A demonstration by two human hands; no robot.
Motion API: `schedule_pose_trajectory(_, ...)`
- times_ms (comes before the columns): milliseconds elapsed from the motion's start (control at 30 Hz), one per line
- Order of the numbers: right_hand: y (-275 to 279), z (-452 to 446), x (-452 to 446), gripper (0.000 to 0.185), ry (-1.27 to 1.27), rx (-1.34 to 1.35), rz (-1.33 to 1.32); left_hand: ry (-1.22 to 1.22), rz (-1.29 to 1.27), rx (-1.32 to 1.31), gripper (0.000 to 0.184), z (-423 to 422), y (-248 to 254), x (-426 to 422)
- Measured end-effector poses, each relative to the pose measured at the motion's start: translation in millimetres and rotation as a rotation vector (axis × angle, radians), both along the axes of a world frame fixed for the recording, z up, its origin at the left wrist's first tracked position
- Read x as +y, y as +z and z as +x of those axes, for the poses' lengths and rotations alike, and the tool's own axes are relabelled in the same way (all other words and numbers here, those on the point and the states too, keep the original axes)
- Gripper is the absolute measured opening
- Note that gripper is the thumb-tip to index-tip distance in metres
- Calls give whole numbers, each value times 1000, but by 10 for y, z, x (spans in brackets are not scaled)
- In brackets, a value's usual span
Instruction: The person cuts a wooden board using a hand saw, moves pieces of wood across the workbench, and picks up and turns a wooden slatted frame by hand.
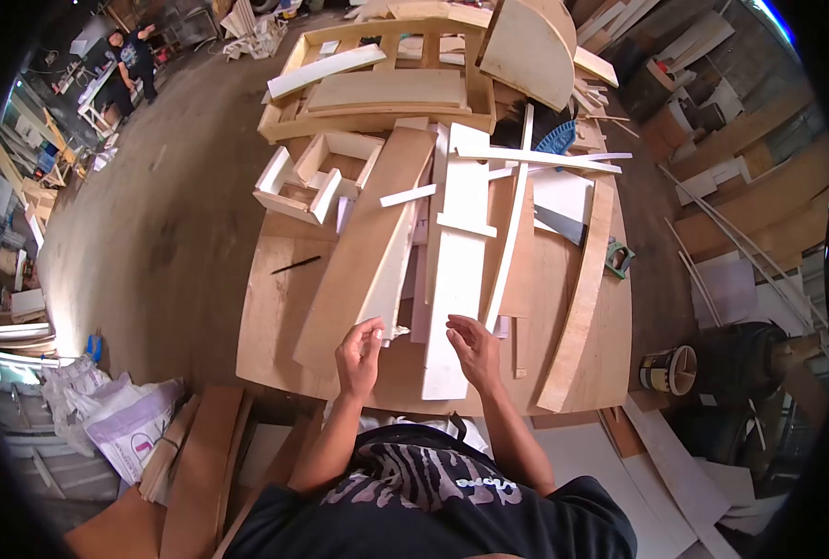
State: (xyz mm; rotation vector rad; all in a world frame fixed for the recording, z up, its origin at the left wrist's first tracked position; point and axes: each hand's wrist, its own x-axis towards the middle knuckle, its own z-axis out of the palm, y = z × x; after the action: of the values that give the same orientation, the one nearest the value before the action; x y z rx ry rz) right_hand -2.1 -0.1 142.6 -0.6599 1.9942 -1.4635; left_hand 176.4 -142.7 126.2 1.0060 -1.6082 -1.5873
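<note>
My left hand (pixel 360 359) hovers over the near part of the worktable (pixel 274 345), its fingers loosely curled and thumb apart, with nothing visible in it. A long light-brown board (pixel 368 247) lies just beyond it. Across from it, my right hand (pixel 476 354) is also loosely curled, holding nothing that I can see. It is nearest a long white board (pixel 459 270), by that board's right edge. A short white strip (pixel 466 225) lies crosswise on the white board. Thin white sticks (pixel 537 160) cross over its far end.
A handsaw (pixel 617 258) with a green handle lies at the right, near a curved wooden strip (pixel 577 307). Small wooden boxes (pixel 314 191) and a large wooden frame (pixel 279 116) stand farther back. A bucket (pixel 657 373) is on the floor. Another person (pixel 135 63) stands far left.
</note>
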Motion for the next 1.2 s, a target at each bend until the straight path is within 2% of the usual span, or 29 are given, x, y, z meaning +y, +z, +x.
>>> schedule_pose_trajectory(200, -286, 860, -607, 29, -146, -26, -51, -156, -142, 27, 24, 513, 32, -943)
schedule_pose_trajectory(300, -260, 1388, -970, 29, -265, -16, -28, -216, -108, 37, 24, 870, 27, -1312)
schedule_pose_trajectory(367, -12, 1761, -1257, 30, -280, -34, -9, -246, -82, 14, 24, 1123, 120, -1567)
schedule_pose_trajectory(467, -115, 2183, -1531, 31, -237, -111, -24, -277, -63, -43, 24, 1408, 183, -1829)
schedule_pose_trajectory(700, 196, 2226, -1993, 29, -102, -2, 41, -200, -15, -56, 26, 1512, 110, -2130)
schedule_pose_trajectory(833, 99, 2235, -2238, 31, -57, -51, 66, -193, -31, 14, 26, 1647, 108, -2321)
schedule_pose_trajectory(900, 76, 2306, -2353, 29, -84, -45, 47, -198, -77, -21, 26, 1772, 151, -2449)
schedule_pose_trajectory(1067, -123, 2743, -2693, 30, -222, -73, 38, -261, -7, -13, 25, 2081, -66, -2962)
schedule_pose_trajectory(1200, -345, 3295, -3177, 31, -377, -112, 14, -441, 12, 10, 24, 2312, -111, -3571)
